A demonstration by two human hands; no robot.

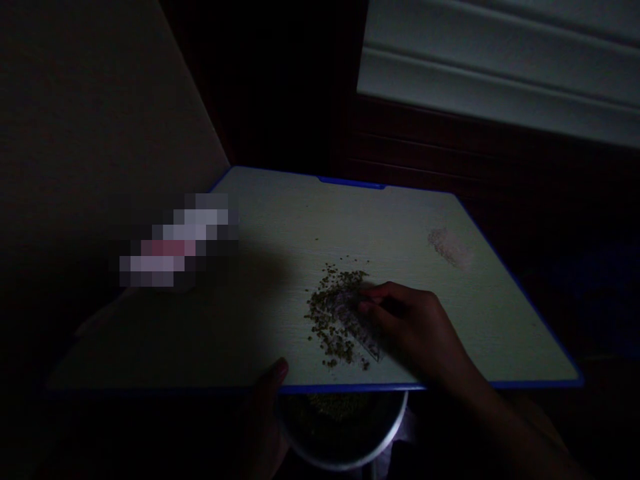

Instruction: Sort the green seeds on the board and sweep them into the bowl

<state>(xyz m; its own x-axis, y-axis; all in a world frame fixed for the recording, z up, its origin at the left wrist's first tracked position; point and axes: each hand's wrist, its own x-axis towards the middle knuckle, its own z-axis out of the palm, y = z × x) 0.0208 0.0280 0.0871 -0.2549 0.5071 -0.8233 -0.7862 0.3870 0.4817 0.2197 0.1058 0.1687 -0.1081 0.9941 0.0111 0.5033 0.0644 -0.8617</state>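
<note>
A pale board (240, 320) with a blue rim reaches away from me. Small greenish-brown seeds or beans (325, 323) lie scattered near its front edge. My right hand (423, 327) is closed in a pinch on a clear plastic piece (363, 330), which rests among the seeds; whether it is a sheet or a small bag I cannot tell. At the front edge, my left hand (270, 407) grips the board, its thumb on top and the other fingers hidden in the dark. Below that edge, a round bowl (373, 457) with a light rim holds similar seeds.
A small pale heap of grains or crumbs (450, 247) lies on the board's right side. A blurred-out item (175, 243) is at the left edge. Behind stands dark wooden furniture (270, 87) beside white slats (500, 60). The scene is dim.
</note>
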